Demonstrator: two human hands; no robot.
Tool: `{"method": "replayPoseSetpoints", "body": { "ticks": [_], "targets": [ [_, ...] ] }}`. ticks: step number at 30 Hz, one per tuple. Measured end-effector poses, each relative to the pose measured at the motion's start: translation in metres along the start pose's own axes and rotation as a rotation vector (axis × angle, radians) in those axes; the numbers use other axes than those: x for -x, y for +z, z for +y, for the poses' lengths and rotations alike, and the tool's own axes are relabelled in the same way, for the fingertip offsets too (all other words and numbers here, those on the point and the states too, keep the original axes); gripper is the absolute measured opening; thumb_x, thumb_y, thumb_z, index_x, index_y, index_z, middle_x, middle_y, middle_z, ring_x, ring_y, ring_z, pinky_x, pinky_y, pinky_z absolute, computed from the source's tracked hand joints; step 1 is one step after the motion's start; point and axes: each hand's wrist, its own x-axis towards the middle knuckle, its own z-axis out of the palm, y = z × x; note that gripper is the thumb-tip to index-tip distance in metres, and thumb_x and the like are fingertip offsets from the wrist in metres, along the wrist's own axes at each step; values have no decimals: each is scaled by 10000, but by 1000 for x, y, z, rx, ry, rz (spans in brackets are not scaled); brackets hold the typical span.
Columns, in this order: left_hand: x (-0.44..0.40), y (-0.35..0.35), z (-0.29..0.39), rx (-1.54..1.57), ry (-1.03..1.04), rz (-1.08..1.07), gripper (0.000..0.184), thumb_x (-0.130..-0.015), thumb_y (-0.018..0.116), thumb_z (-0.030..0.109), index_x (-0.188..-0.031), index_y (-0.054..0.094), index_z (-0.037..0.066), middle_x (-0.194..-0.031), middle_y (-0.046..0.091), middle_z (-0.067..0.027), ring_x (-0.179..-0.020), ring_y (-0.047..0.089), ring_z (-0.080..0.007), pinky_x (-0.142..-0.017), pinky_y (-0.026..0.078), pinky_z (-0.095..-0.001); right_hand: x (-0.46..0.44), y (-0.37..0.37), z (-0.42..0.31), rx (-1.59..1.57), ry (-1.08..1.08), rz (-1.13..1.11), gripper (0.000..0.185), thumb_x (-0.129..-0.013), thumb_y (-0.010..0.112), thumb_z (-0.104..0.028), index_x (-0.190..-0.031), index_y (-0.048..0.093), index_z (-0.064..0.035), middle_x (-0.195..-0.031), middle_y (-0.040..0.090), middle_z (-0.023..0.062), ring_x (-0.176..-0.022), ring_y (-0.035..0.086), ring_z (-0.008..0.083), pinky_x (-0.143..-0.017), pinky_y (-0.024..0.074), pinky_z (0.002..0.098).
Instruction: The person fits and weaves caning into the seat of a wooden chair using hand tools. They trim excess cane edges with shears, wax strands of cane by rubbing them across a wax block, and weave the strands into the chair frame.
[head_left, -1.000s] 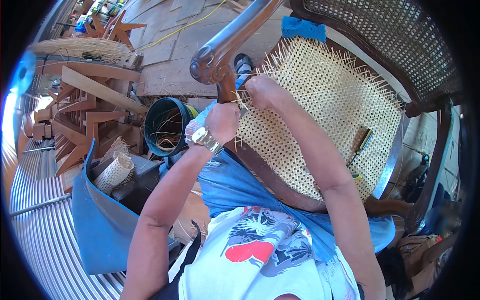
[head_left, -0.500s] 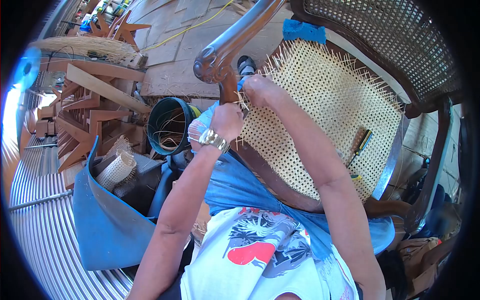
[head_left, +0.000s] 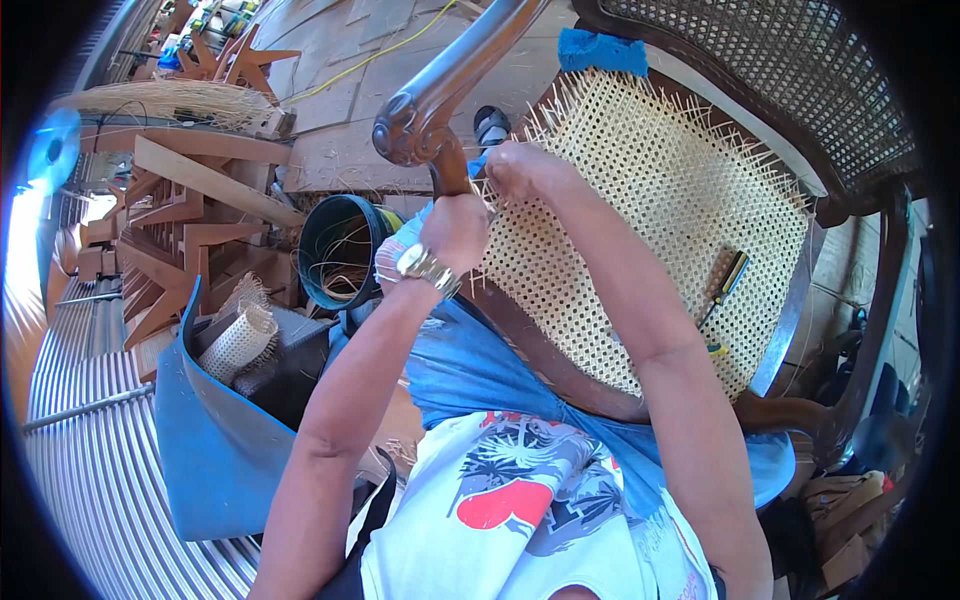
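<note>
Woven cane webbing (head_left: 640, 230) covers the seat of a dark wooden chair (head_left: 520, 330), loose strand ends sticking out along its edges. At the webbing's left corner, beside the carved armrest (head_left: 425, 115), both hands work close together. My left hand (head_left: 457, 235), with a watch on its wrist, is closed in a fist; its fingers hide what is inside. My right hand (head_left: 522, 173) is pinched at the webbing's edge, fingertips partly hidden. A screwdriver (head_left: 728, 280) with a yellow-and-black handle lies on the webbing. A blue sponge-like block (head_left: 602, 52) sits at the far edge.
To the left stand a dark bucket (head_left: 335, 250) holding cane scraps, a rolled piece of cane (head_left: 240, 340) and a curved blue sheet (head_left: 215, 450). Stacked wooden frames (head_left: 170, 240) lie beyond. The chair's caned backrest (head_left: 760, 70) rises at the upper right.
My left hand has turned slightly, and the strands seen between the hands are now mostly hidden. My right hand stays at the same corner. The view has shifted a little.
</note>
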Motion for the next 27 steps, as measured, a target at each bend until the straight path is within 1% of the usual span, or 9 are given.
{"method": "replayPoseSetpoints", "body": {
  "ticks": [3, 8, 10, 11, 14, 16, 18, 22, 27],
  "targets": [
    [21, 8, -18, 226, -55, 56, 143, -898, 657, 159, -885, 766, 67, -839, 710, -230, -798, 700, -436, -743, 562, -502, -39, 25, 11, 228, -35, -62, 198, -892, 685, -187, -1057, 776, -126, -1090, 769, 39, -1049, 724, 237, -811, 563, 413],
    [15, 0, -14, 202, -89, 5, 128, -877, 683, 153, -892, 778, 68, -848, 723, -215, -808, 711, -424, -761, 577, -485, 14, -16, -20, 122, 33, -76, 212, -899, 674, -262, -1030, 784, -138, -1093, 771, 14, -1062, 723, 229, -850, 544, 464],
    [7, -8, -15, 223, -113, -85, 128, -870, 695, 157, -897, 782, 67, -852, 728, -212, -815, 716, -417, -767, 582, -481, 27, -17, -22, 68, 8, -32, 205, -894, 662, -257, -1017, 792, -156, -1102, 772, 22, -1070, 722, 244, -883, 518, 551],
    [8, -5, -18, 194, -70, -68, 224, -897, 696, 206, -921, 783, 0, -738, 741, -170, -594, 718, -253, -689, 586, -376, 26, -14, -24, 86, 2, -24, 201, -896, 656, -242, -1015, 794, -158, -1097, 774, 29, -1066, 723, 250, -889, 510, 573],
    [17, -5, -10, 132, -123, -31, 157, -872, 722, 197, -911, 789, 60, -878, 731, -224, -835, 716, -425, -776, 586, -492, 33, -13, -28, 49, -27, 8, 196, -886, 638, -192, -993, 798, -156, -1070, 776, 56, -1044, 726, 279, -931, 464, 619],
    [23, 5, -12, 16, -65, 19, 230, -910, 682, 237, -889, 759, 21, -858, 717, -245, -827, 705, -442, -772, 574, -509, 41, -12, -27, 0, -46, 25, 200, -875, 625, -156, -973, 799, -152, -1048, 776, 77, -1025, 729, 301, -968, 426, 641],
    [26, 12, -12, -40, -39, 39, 296, -930, 649, 263, -850, 735, -8, -817, 695, -263, -807, 689, -448, -756, 557, -510, 46, -12, -20, -117, -24, 60, 211, -850, 643, -143, -988, 801, -158, -1056, 773, 86, -1042, 723, 296, -965, 433, 569],
    [31, 24, -7, -82, -167, 14, 318, -942, 634, 283, -858, 700, -17, -855, 694, -276, -834, 676, -479, -785, 539, -553, 52, -14, -23, -123, 19, 115, 222, -835, 659, -135, -1004, 800, -166, -1070, 767, 100, -1057, 711, 279, -953, 442, 533],
    [19, 34, -28, 159, -236, -184, 253, -997, 579, 177, -920, 682, -41, -713, 730, -170, -585, 719, -257, -564, 578, -389, 47, 5, -25, 77, 13, 285, 114, -845, 671, -177, -884, 773, -144, -952, 747, 72, -1056, 678, 277, -909, 449, 512]
  ]
}}
